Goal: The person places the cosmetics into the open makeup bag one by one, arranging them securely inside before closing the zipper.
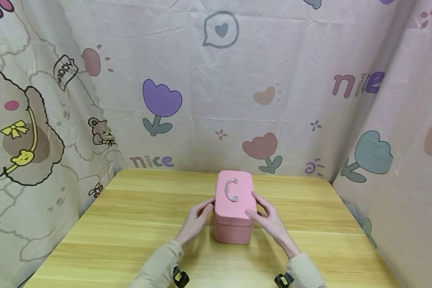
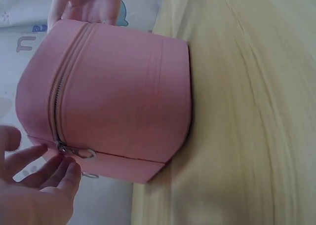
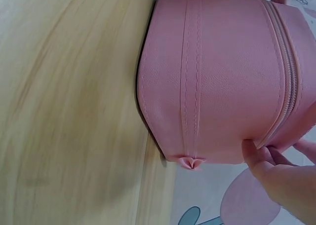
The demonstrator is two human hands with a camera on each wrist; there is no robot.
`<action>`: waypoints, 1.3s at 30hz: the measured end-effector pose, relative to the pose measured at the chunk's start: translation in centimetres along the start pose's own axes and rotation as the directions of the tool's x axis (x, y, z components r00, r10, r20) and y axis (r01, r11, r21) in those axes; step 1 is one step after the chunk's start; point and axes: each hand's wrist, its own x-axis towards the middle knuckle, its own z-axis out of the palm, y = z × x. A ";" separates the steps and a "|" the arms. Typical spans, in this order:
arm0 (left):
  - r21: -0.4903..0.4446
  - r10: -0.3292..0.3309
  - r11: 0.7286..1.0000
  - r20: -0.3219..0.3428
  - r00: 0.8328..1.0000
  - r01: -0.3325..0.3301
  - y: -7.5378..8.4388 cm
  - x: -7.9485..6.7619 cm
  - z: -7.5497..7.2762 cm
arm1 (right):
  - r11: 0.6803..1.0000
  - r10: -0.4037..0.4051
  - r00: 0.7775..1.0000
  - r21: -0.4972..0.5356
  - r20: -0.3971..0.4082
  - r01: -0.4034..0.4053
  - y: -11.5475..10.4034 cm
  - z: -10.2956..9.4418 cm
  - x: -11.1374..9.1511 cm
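Note:
A pink cosmetic case [image 1: 234,234] stands upright on the wooden table, its lid down, with a silver handle [image 1: 229,191] on top. A zipper [image 2: 60,82] runs round it below the lid. On the case's left side, my left hand [image 1: 195,221] has its fingertips right at the metal zipper pull [image 2: 86,153], thumb apart from them. Opposite, my right hand [image 1: 271,222] rests on the case's right side, thumb by the lid's edge and fingertips against the zipper band [image 3: 289,82]. Part of the right fingers is hidden behind the case.
The wooden table [image 1: 136,216] extends on both sides of the case. A printed curtain [image 1: 201,80] hangs behind it and along both sides. A small pink fabric tab [image 3: 191,163] sticks out from the case's side.

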 end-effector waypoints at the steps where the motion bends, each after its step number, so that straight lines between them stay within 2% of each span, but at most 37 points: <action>1: -0.001 0.003 1.000 -0.008 1.000 -0.003 -0.1 0.0 0.0 | 1.000 0.004 1.000 0.002 -0.001 -0.004 0.0 0.0 0.0; 8: -0.005 -0.018 1.000 -0.082 0.997 0.018 -0.5 0.0 -0.1 | 1.000 0.013 1.000 0.009 0.002 -0.013 0.1 -0.1 0.0; 16: -0.021 -0.036 0.999 -0.086 0.996 0.035 -0.7 0.1 0.1 | 1.000 0.009 1.000 0.002 0.001 -0.009 0.3 -0.1 0.0; 24: 0.030 -0.033 0.999 -0.118 0.992 0.037 -1.1 0.6 0.3 | 1.000 -0.003 1.000 0.000 0.001 0.003 0.3 -0.2 -0.1; 28: 0.079 -0.017 0.996 -0.129 0.992 0.027 -1.1 0.6 0.3 | 1.000 -0.001 1.000 -0.003 -0.001 0.001 0.3 -0.1 -0.1; 31: 0.152 0.026 0.988 -0.128 0.991 -0.007 -1.0 0.5 0.2 | 1.000 0.001 1.000 -0.007 -0.003 -0.001 0.3 -0.1 -0.1; 34: 0.246 0.082 0.968 -0.112 0.990 -0.052 -0.8 0.3 0.0 | 1.000 0.004 1.000 -0.011 -0.002 -0.004 0.3 -0.1 0.0; 39: 0.355 0.116 0.931 -0.076 0.990 -0.082 -0.5 0.2 -0.2 | 0.999 0.014 1.000 -0.048 0.025 -0.013 0.2 -0.4 0.0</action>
